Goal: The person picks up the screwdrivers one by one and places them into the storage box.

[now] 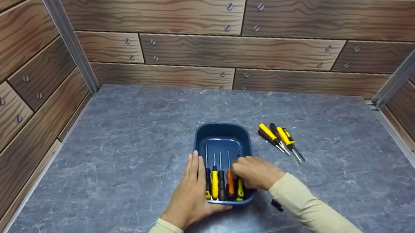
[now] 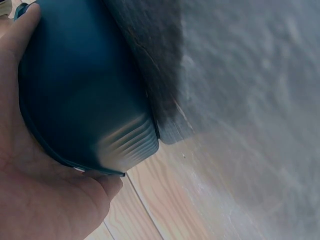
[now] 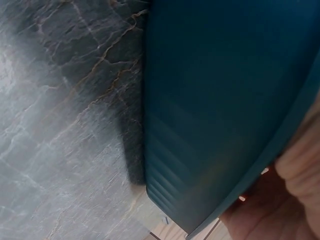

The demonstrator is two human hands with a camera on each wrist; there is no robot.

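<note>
My left hand (image 1: 191, 192) lies straight-fingered along the left side of a blue bin (image 1: 221, 130), midway between the left and right edges of the surface (image 1: 122, 155). Inside, screwdrivers (image 1: 215, 185) point toward the far edge. My right hand (image 1: 257, 171) reaches in; I cannot tell its grip. Rightward lie loose tools (image 1: 285, 136).

Plank-patterned walls (image 1: 193, 13) around marbled tabletop (image 1: 122, 148)
</note>
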